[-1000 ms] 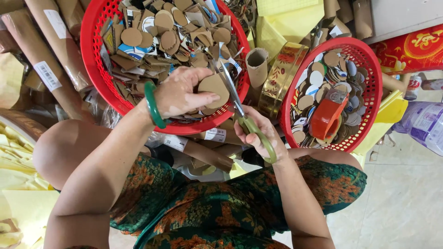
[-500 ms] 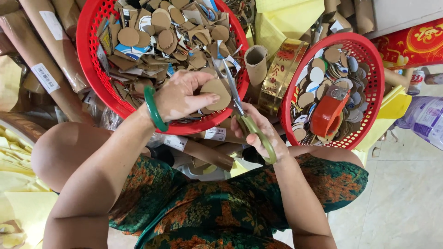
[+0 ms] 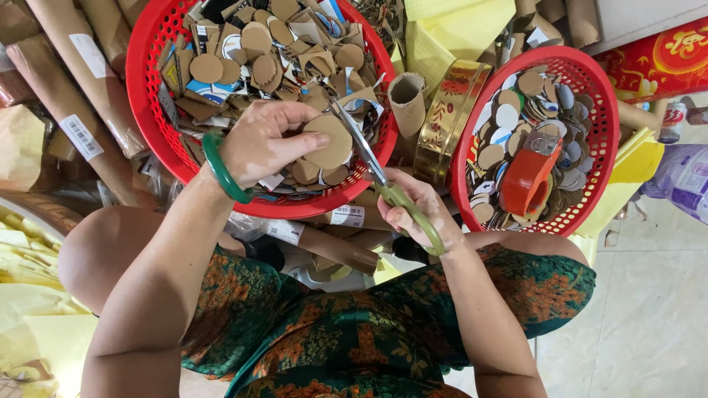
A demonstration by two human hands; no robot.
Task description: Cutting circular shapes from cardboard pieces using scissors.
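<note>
The cardboard disc (image 3: 324, 141) has turned a little in my left hand (image 3: 267, 141) since a moment ago, so I judge the trimming well along. It is pinched flat above the red basket (image 3: 151, 118). My right hand (image 3: 414, 210) clenches green-handled scissors (image 3: 383, 184), steel blades at the disc's right edge.

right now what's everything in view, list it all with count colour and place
cardboard disc: one, brown, held over the left basket
scissors: one pair, green handles, blades at the disc
left basket: one, red, full of brown scraps and discs
right basket: one, red, holds cut discs
tape dispenser: one, orange, in the right basket
cardboard tube: one, brown, between the baskets
paper rolls: several, brown, far left
yellow sheets: several, top centre
bangle: one, green, left wrist
left hand: grip on the disc
right hand: grip on the scissors
</note>
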